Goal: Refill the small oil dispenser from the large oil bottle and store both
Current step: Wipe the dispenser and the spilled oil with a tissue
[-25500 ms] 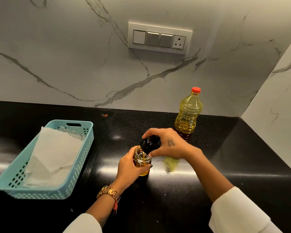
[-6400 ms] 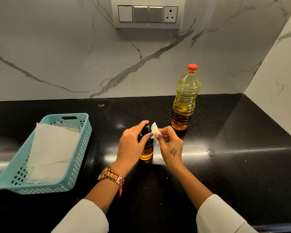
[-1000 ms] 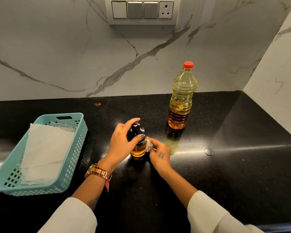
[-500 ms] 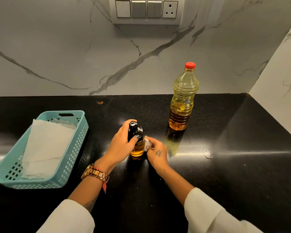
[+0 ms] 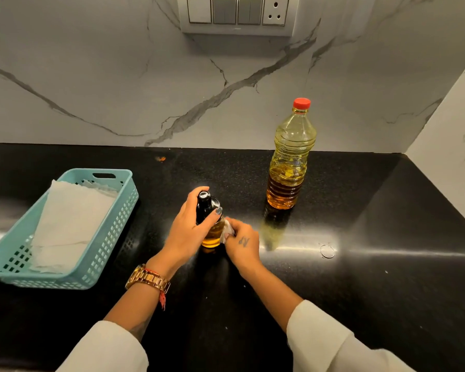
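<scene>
Item: small oil dispenser [image 5: 212, 232], black-capped, upright on the black bench [image 5: 360, 291], taken here as the landmark. Left hand [image 5: 188, 232], fingers curled round its neck and upper body. Right hand [image 5: 242, 242] just right of it, fingers pinching a white tissue [image 5: 228, 230] against the glass. Risk, judged: oily glass may slip or tip under the wiping pressure, spilling oil. Left of the dispenser, well apart: teal basket [image 5: 113, 232] lined with paper. Behind and right: large oil bottle [image 5: 290, 162], red cap on, part full. Surface glossy, speckled; marble wall [image 5: 91, 89] beyond, switch panel [image 5: 236, 12] above.
</scene>
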